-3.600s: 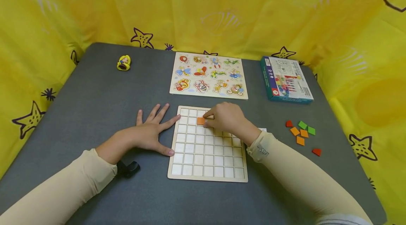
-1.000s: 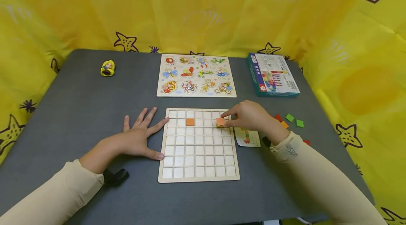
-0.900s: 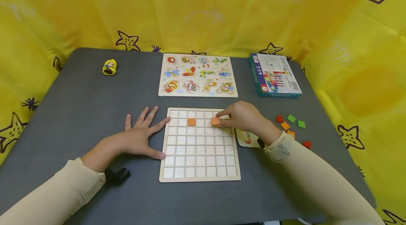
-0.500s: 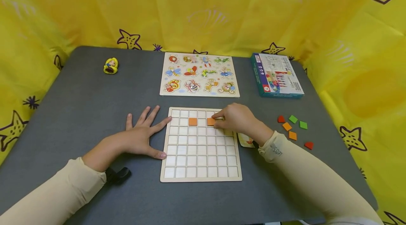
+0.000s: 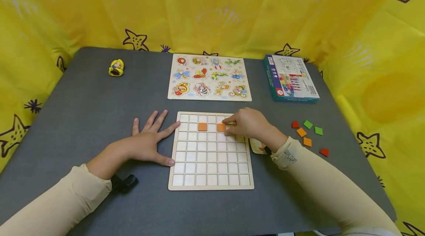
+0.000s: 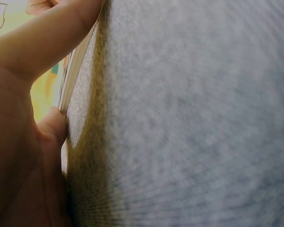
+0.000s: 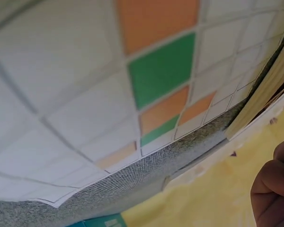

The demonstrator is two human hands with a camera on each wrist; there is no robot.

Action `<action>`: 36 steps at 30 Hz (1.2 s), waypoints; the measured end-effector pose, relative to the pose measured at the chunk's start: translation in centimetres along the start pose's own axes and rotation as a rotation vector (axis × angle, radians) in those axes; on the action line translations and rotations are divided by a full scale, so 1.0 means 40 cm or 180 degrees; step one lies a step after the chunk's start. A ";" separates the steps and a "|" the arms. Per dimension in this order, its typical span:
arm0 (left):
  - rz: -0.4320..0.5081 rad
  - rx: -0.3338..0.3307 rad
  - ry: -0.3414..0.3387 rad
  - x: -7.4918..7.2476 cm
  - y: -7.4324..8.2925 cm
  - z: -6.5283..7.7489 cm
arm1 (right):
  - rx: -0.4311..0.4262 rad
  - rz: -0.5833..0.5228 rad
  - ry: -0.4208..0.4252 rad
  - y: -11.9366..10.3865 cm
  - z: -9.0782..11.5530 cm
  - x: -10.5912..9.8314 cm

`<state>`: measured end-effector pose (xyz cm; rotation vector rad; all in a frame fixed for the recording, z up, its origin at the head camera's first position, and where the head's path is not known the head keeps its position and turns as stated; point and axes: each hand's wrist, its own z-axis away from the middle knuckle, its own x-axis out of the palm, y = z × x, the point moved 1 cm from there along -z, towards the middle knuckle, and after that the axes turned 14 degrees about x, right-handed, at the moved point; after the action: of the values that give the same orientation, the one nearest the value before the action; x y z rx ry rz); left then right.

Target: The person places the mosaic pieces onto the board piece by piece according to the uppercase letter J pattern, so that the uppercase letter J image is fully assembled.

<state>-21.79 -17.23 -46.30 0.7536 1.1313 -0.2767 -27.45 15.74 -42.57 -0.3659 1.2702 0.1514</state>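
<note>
In the head view my left hand (image 5: 146,143) lies with spread fingers on the table, thumb and little-side fingertips touching the left rim of a wooden grid board (image 5: 200,188). The left wrist view shows that hand close up along the tabletop. My right hand (image 5: 249,125) is over the board's upper right, thumb and index finger at the right edge of an orange square tile (image 5: 220,127) in a second-row cell. Another orange tile (image 5: 202,127) sits in the same row, further left. A pattern card (image 5: 257,146) is partly hidden under my right wrist; its coloured squares (image 7: 162,71) fill the right wrist view.
Loose orange, green and red pieces (image 5: 307,142) lie on the table to the right. Behind the board are an insect puzzle (image 5: 210,97) and a box (image 5: 295,79). A small yellow figurine (image 5: 116,68) stands at the far left. A yellow curtain (image 5: 212,10) surrounds the table.
My right hand has carried the second orange tile leftward across the board into a second-row cell. The fingers have since shifted slightly off it. My left hand stays at the rim.
</note>
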 end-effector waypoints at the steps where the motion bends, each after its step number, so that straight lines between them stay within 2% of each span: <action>1: 0.0016 0.0038 0.0004 0.000 0.002 -0.007 | 0.0034 0.0001 -0.0006 0.007 0.004 -0.002; 4: 0.0032 0.0093 0.0031 0.001 0.003 -0.009 | 0.0052 -0.0039 -0.0010 0.017 0.007 -0.004; 8: 0.0003 0.0038 0.0076 -0.001 -0.009 0.017 | 0.0015 -0.0141 0.0030 0.026 0.001 -0.012; 11: 0.0008 0.0045 0.0091 0.002 -0.015 0.023 | 0.0168 -0.0220 0.0058 0.065 0.016 -0.025; 17: 0.0078 0.0223 0.0130 0.011 -0.014 -0.006 | 0.0860 -0.0464 0.0103 0.233 0.107 -0.061; 21: 0.0065 0.0241 0.0119 0.014 -0.019 -0.015 | 0.1420 -0.0668 0.0142 0.356 0.174 -0.080; 24: 0.0056 0.0212 0.0113 0.015 -0.025 -0.002 | 0.1710 -0.0760 0.0152 0.441 0.209 -0.086; 27: 0.0077 0.0246 0.0125 0.015 -0.025 -0.001 | 0.1884 -0.0734 0.0156 0.528 0.252 -0.086; 30: 0.0085 0.0243 0.0126 0.013 -0.023 -0.003 | 0.1924 -0.0687 0.0075 0.598 0.287 -0.078; 36: 0.0084 0.0251 0.0177 0.012 -0.018 -0.005 | 0.1883 -0.0685 -0.0082 0.660 0.315 -0.059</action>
<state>-22.13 -17.55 -47.08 0.8498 1.1673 -0.2807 -24.98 44.99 -42.10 0.0129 1.1805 -0.3966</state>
